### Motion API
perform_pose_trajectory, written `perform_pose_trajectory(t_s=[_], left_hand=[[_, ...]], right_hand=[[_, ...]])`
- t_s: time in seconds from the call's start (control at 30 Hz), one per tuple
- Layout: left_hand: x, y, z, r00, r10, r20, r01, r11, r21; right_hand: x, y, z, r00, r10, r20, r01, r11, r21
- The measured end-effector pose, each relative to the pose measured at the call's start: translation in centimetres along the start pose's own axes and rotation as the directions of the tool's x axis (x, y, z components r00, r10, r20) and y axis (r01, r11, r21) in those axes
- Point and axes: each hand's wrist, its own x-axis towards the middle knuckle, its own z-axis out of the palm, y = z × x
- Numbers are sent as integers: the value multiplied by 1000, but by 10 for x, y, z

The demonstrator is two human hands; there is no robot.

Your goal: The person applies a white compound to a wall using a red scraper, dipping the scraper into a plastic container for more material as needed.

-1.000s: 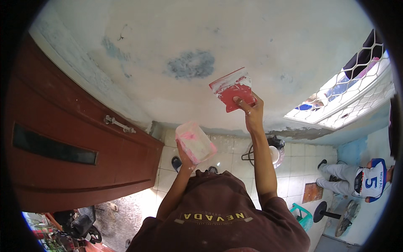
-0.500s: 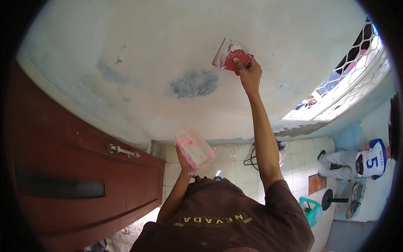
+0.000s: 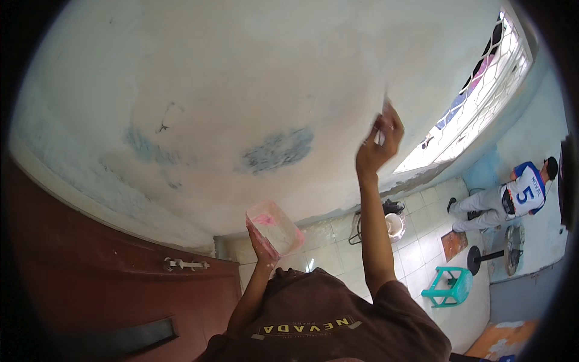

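Observation:
My left hand (image 3: pixel 260 246) grips a translucent rectangular tub (image 3: pixel 276 226) with pink smears, held below the wall's blue-grey patch (image 3: pixel 277 149). My raised right hand (image 3: pixel 380 136) is closed on a scraper (image 3: pixel 385 96), seen nearly edge-on and blurred against the pale wall (image 3: pixel 223 72). Whether the blade touches the wall I cannot tell.
A wooden door (image 3: pixel 108 253) is at left. At right are a grilled window (image 3: pixel 467 102), a person (image 3: pixel 515 196) in white and blue by the side wall, a teal stool (image 3: pixel 458 286), a black stand (image 3: pixel 474 259) and a pale bucket (image 3: pixel 395 226) on tiled floor (image 3: pixel 325 244).
My right hand and scraper have swung right, the red blade turning from face-on to edge-on. The view has tilted up the wall, and the tub sits slightly lower in view.

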Motion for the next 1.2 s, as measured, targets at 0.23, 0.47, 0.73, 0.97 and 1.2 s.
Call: perform_pose_trajectory(t_s=[0.23, 0.47, 0.73, 0.97, 1.2], left_hand=[[9, 28, -48, 1000, -6, 4, 6, 999, -35], [13, 34, -64, 996, -7, -94, 10, 999, 34], [2, 48, -67, 998, -62, -22, 61, 998, -21], [-12, 58, -65, 995, -2, -96, -3, 999, -49], [-24, 59, -91, 1000, -15, -25, 13, 996, -87]], right_hand=[[-105, 10, 57, 918, -202, 341, 309, 905, -293], [-204, 24, -22, 807, -5, 590, 134, 976, -174], [-51, -23, 45, 983, -106, 150, 138, 964, -226], [-205, -25, 91, 920, -58, 389, 222, 893, -391], [-338, -27, 30, 721, 160, 674, 42, 961, -273]])
